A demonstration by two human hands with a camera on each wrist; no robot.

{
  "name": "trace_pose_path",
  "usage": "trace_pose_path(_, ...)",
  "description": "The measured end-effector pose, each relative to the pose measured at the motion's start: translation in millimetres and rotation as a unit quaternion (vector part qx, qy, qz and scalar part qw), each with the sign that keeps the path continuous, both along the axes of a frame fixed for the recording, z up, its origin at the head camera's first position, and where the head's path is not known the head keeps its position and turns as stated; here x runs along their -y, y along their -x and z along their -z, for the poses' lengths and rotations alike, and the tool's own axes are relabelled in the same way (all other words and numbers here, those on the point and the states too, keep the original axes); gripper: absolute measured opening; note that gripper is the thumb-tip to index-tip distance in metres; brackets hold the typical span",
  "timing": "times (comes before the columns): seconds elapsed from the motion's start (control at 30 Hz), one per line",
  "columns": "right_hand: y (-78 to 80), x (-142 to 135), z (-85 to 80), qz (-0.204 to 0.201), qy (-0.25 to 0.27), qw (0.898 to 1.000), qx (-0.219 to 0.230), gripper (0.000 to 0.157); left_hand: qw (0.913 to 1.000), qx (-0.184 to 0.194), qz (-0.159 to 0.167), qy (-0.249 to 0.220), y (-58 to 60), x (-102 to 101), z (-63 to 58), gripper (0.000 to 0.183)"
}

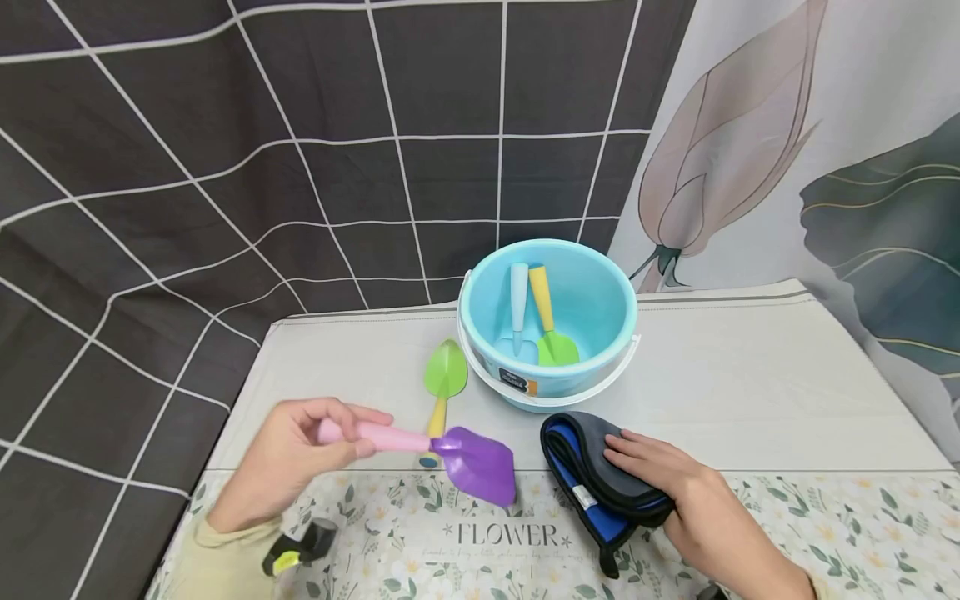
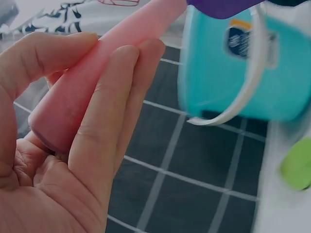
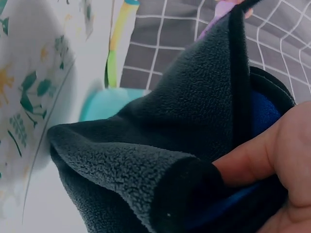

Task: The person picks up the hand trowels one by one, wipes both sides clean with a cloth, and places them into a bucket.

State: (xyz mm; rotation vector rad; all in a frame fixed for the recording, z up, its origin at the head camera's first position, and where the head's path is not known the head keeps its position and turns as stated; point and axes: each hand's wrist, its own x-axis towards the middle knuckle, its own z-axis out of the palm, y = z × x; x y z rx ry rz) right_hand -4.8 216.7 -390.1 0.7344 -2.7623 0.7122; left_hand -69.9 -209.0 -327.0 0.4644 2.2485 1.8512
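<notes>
In the head view my left hand (image 1: 292,454) grips the pink handle of a toy shovel (image 1: 476,467) with a purple blade, held over the table and pointing right. The left wrist view shows thumb and fingers around that pink handle (image 2: 116,53). My right hand (image 1: 693,496) holds a folded grey and blue towel (image 1: 600,462) with black edging. In the right wrist view the thumb is tucked into the towel's (image 3: 194,92) folds; the other fingers are mostly hidden there. Behind the shovel lies a green trowel (image 1: 446,371) with a yellow handle, partly covered by it.
A light blue bucket (image 1: 551,387) with a white handle stands at the back middle. Inside it lean a blue shovel (image 1: 519,296) and a green shovel (image 1: 555,346) with a yellow handle. Dark gridded fabric (image 1: 322,183) rises behind and left of the table (image 1: 735,375).
</notes>
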Motion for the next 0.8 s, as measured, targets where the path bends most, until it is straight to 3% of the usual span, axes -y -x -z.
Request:
trace_pose_path(0.17, -0.4, -8, -3.9, 0.011, -0.003, 1.0, 0.0, 0.096, 0.9972, -0.055, -0.043, 0.025, 9.2, 4, -40.9, 0.018)
trace_pose_path(0.33, -0.7, -12, -6.1, 0.022, -0.011, 1.0, -0.008, 0.094, 0.9938, -0.066, -0.09, -0.007, 24.8, -6, -71.9, 0.018)
trace_pose_path(0.4, 0.2, -12, -7.1, 0.019, -0.012, 1.0, -0.008, 0.093, 0.9919, -0.075, -0.101, -0.017, 32.9, -12, -80.5, 0.017)
trace_pose_path(0.53, 2.4, -12, -8.5, 0.006, -0.014, 1.0, 0.0, 0.091, 0.9874, -0.107, -0.116, 0.015, 49.3, -31, -95.1, 0.016)
trace_pose_path(0.8, 2.9, -13, -7.6, -0.003, -0.018, 1.0, 0.014, 0.091, 0.9889, -0.12, -0.086, 0.018, 91.4, -76, -107.1, 0.019)
